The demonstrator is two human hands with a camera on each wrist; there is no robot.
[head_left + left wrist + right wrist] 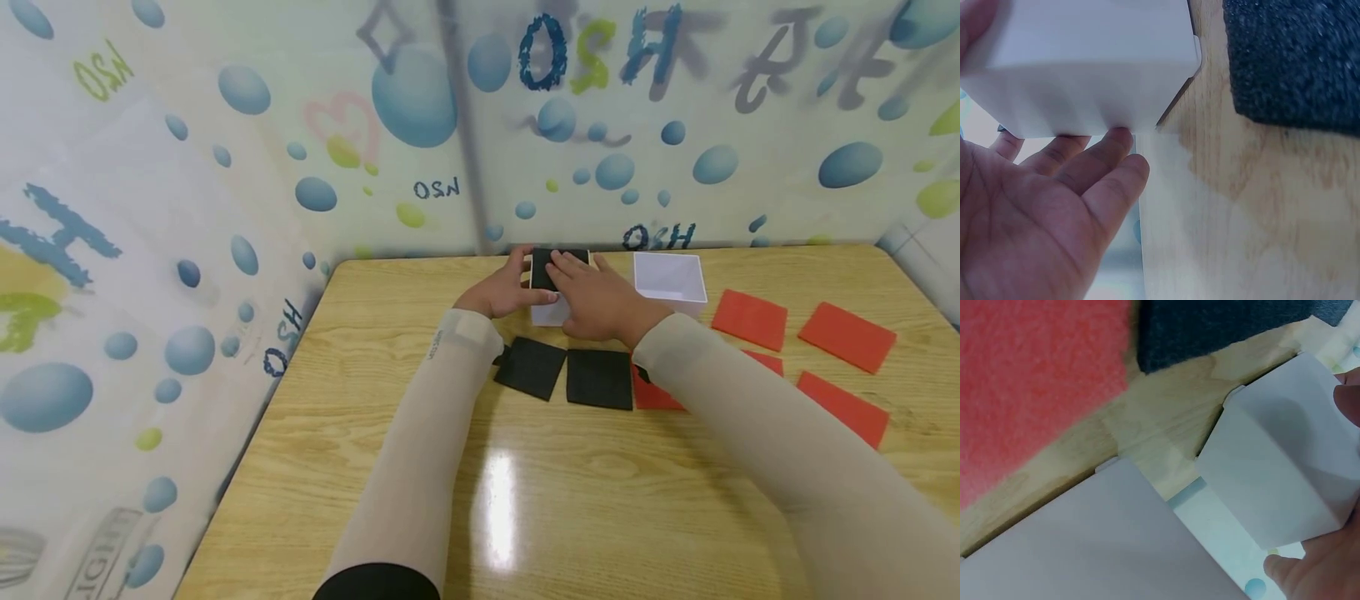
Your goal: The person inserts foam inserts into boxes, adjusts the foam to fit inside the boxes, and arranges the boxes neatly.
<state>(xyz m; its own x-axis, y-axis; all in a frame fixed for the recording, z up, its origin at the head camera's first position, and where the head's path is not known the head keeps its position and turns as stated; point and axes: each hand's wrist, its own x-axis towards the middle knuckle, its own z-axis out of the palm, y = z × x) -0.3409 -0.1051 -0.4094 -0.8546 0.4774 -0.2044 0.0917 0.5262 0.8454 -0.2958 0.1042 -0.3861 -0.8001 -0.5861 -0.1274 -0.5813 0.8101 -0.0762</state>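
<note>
My left hand [495, 292] holds a small white box [550, 316] near the back of the table, its fingertips against the left side and its thumb along the front. A black felt-like square [541, 275] fills the box's top. Over that square my right hand [596, 300] lies with extended fingers, pressing on it from the right. In the left wrist view the white box [1085, 94] has several fingertips touching its side wall. The right wrist view has the same box [1272, 462] beside my right hand [1329, 569].
A second white box [670, 268], open at the top, stands to the right. Two black squares, one left [530, 368] and one right [598, 379], lie in front of the held box. Several red squares [750, 319] are spread on the right. A printed curtain [420, 192] borders the wooden table [360, 400].
</note>
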